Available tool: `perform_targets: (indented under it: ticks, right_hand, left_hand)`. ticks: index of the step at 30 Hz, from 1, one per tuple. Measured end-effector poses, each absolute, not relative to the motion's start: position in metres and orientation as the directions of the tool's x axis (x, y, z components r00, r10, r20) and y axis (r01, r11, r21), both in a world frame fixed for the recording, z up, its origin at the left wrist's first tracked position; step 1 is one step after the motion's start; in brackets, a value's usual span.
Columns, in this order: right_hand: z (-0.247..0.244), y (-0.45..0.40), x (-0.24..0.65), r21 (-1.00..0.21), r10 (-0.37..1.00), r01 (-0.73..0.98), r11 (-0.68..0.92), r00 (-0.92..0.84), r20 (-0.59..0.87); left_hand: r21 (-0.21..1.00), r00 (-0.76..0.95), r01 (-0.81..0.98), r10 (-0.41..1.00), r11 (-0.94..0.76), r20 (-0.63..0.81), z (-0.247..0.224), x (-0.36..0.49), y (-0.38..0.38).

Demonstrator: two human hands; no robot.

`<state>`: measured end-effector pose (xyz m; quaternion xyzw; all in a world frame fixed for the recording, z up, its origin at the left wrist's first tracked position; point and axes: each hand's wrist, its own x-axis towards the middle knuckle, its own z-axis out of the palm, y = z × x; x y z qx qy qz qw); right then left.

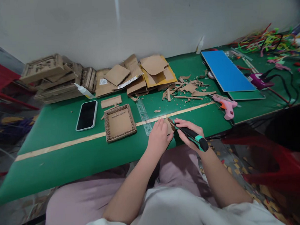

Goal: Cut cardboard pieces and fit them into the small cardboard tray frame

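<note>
Near the front edge of the table, my left hand (pixel 159 132) holds a small piece of cardboard (pixel 169 126), its fingertips and thumb on the piece. My right hand (pixel 190 130) is closed around a black and teal utility knife (pixel 192 134). The knife's front end meets the right side of the cardboard, and its butt points back towards me. Just left of my hands lies a clear plastic ruler (pixel 143 116). Farther left is a shallow square cardboard tray (pixel 120 123) with layered corrugated walls.
A phone (pixel 86 115), glue bottle (pixel 84 91) and stacked cardboard pieces (pixel 54 78) are at left. Cardboard sheets (pixel 118 75) and scraps (pixel 188 87) lie behind my hands. At right are a pink glue gun (pixel 225 106), blue board (pixel 227 71) and cables (pixel 285 83).
</note>
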<state>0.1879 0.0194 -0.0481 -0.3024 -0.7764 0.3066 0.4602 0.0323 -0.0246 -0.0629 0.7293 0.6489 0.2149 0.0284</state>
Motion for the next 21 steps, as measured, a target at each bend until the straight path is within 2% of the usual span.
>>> perform_targets:
  ticks: [4,21]
  right_hand:
    - [-0.040,0.025,0.188,-0.709,0.704,0.213,0.672,-0.481,0.522]
    - [-0.016,0.010,0.202,-0.673,0.724,0.335,0.660,-0.525,0.448]
  left_hand:
    - [0.315,0.056,0.938,0.959,-0.146,0.278,-0.063,0.033,-0.024]
    - [0.321,0.051,0.937,0.961,-0.140,0.271,-0.061,0.033,-0.025]
